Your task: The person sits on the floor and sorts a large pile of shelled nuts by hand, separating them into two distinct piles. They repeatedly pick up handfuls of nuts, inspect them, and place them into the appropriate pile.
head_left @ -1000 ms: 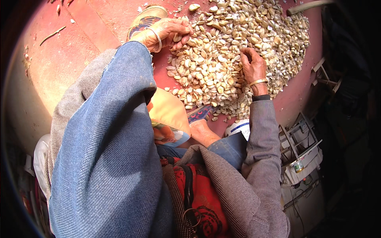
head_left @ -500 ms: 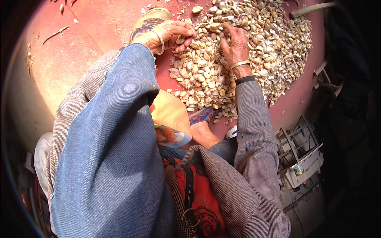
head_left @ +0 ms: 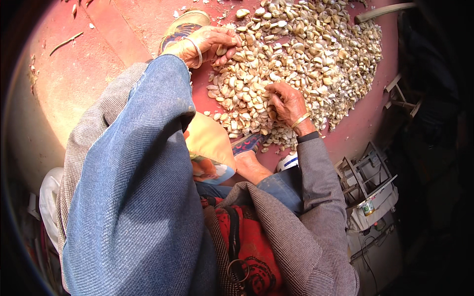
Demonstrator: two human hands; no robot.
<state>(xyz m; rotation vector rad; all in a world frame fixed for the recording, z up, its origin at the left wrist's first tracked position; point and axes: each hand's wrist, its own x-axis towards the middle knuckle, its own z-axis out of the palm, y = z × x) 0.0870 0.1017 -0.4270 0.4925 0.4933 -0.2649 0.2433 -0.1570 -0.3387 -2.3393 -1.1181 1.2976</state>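
A broad heap of loose garlic cloves [head_left: 321,54] covers the red ground in front of me. At its left edge my left hand [head_left: 212,45], with a bangle at the wrist, is closed around garlic; one pale clove [head_left: 221,50] shows between the bent fingers. My right hand [head_left: 289,104], wearing a gold-coloured bangle, is low over the near part of the heap. Its fingers are curled in and angled down to the left; whatever is between them is hidden.
My shoes [head_left: 185,30] flank the heap's left and near edges. A white container with a blue band [head_left: 288,162] stands by my leg. A wooden handle [head_left: 385,12] lies at the far right, a metal rack [head_left: 363,172] at the right. A twig [head_left: 65,43] lies left.
My right hand has come back toward me over the heap, and its spread fingers have curled in. My left hand stays in nearly the same place with its garlic.
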